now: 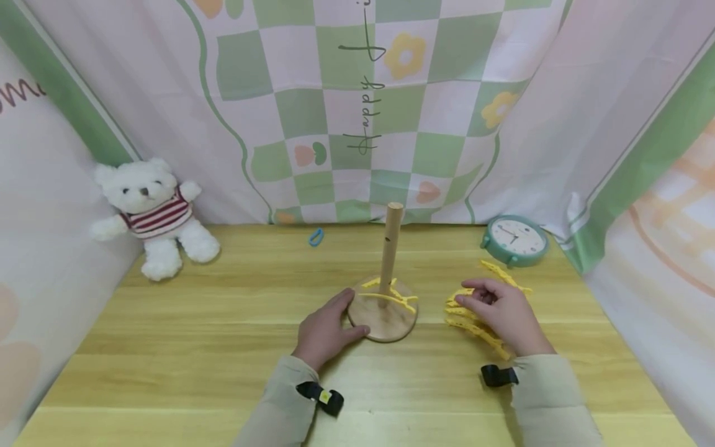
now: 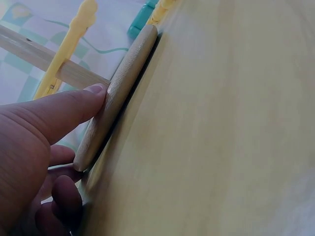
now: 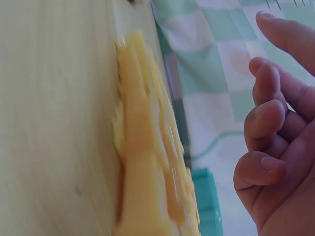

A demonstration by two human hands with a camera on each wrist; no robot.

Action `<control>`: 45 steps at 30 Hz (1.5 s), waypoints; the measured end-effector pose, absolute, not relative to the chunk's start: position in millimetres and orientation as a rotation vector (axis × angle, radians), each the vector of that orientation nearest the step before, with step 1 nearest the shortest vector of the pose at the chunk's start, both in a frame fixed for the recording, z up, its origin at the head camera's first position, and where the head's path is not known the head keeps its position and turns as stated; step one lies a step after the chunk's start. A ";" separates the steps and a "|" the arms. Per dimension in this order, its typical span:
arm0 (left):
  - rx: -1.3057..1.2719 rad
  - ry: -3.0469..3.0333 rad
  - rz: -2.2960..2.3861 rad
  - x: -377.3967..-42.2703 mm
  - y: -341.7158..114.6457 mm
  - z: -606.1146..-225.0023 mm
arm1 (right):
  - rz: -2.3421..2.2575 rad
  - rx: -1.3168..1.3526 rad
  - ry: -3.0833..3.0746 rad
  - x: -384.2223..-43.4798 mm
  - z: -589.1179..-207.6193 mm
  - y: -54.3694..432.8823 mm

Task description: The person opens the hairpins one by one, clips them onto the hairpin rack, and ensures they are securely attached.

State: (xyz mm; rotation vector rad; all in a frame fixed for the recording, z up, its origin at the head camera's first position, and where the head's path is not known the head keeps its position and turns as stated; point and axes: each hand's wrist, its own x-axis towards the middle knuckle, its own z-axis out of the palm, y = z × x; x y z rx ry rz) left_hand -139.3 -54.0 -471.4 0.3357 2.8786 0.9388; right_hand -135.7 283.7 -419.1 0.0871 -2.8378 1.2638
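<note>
A wooden stand has a round base (image 1: 384, 326) and an upright post (image 1: 392, 248). My left hand (image 1: 326, 331) holds the left side of the base, thumb (image 2: 91, 98) at its near rim and the other fingers around its edge. Thin yellow plastic pieces (image 1: 401, 301) lie crosswise about the lower post. To the right, my right hand (image 1: 505, 313) hovers over a pile of similar yellow plastic pieces (image 1: 475, 329), partly hiding it. In the right wrist view its fingers (image 3: 266, 120) are loosely bent, apart from the yellow pile (image 3: 140, 142), with nothing between them.
A green round clock (image 1: 515, 240) lies at the back right, close behind the pile. A small blue ring-like object (image 1: 316, 237) is near the back edge. At the back left sits a white teddy bear (image 1: 159, 217) in a striped shirt. Printed curtains (image 1: 346, 124) enclose the table.
</note>
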 end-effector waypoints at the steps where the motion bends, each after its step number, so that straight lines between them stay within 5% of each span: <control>1: 0.336 2.879 0.938 -139.3 -54.0 -471.2 | 1.244 0.082 -2.835 -135.5 -419.7 287.5; 30: 0.321 2.879 0.935 -138.5 -56.5 -471.4 | 1.262 -0.454 -2.693 -141.9 -459.0 366.7; 45: 0.316 2.864 0.928 -139.4 -54.4 -468.2 | 1.081 -0.357 -2.978 -148.2 -458.6 387.8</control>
